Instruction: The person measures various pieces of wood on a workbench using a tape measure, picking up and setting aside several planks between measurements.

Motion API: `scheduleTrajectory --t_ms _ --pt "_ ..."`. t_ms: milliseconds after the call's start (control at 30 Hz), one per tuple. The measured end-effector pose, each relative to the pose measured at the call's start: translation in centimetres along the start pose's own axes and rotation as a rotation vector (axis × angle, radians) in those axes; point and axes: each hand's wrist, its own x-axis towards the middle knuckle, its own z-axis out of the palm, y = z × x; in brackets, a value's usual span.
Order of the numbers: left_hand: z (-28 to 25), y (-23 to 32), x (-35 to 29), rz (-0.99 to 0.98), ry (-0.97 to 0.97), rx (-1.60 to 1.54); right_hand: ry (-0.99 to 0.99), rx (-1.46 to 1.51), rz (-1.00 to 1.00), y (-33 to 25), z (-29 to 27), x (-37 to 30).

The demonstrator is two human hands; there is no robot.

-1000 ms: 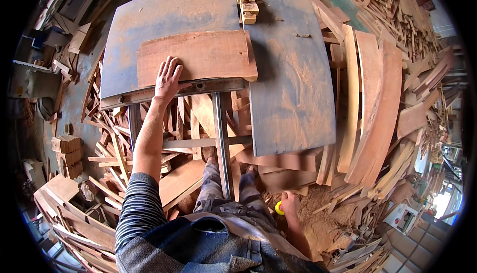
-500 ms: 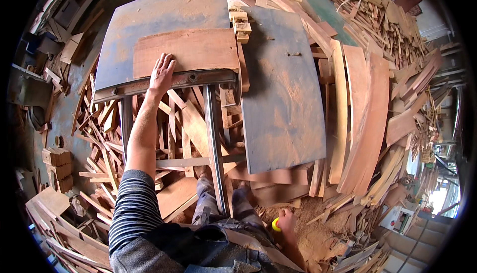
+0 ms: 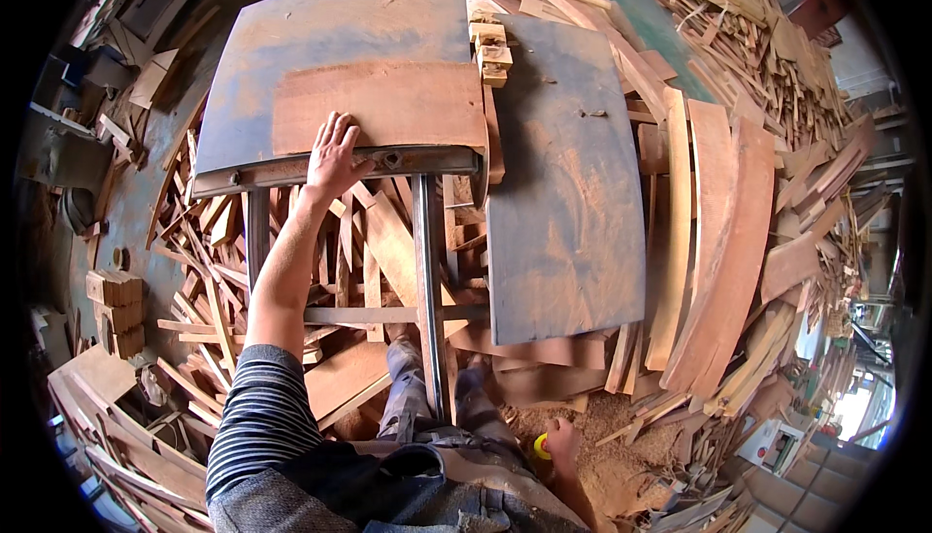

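Pressing flat reddish board (image 3: 383,106), left hand (image 3: 333,156)

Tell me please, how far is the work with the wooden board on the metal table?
Done: the reddish wooden board lies flat on the metal table. In hand: the left hand presses its near edge; the right hand hangs low with a yellow object. Left: no cut or mark shows on the board.

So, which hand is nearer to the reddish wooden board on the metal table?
Left. The left hand lies flat on the reddish wooden board at its near edge. The right hand is low beside the person's leg, holding something yellow.
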Motion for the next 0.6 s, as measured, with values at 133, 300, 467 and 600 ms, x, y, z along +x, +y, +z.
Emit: scheduleTrajectory --t_ms 133,300,467,600 --pt "-0.9 2.0 -3.1 -0.004 -0.030 -0.012 -0.037 0.163 -0.065 -1.4 0.1 1.4" --pt "-2.4 4.1 -7.4 -0.047 -0.081 -0.011 -0.276 0.547 -0.038 -5.5 -1.4 3.9" --pt "-7.4 4.8 -10.3 -0.090 -0.134 -0.022 -0.599 0.913 -0.063 -15.8 -7.7 4.3" --pt "-11.7 5.5 -11.7 -0.070 -0.129 -0.048 -0.635 1.003 -0.112 -24.0 -12.2 3.3"
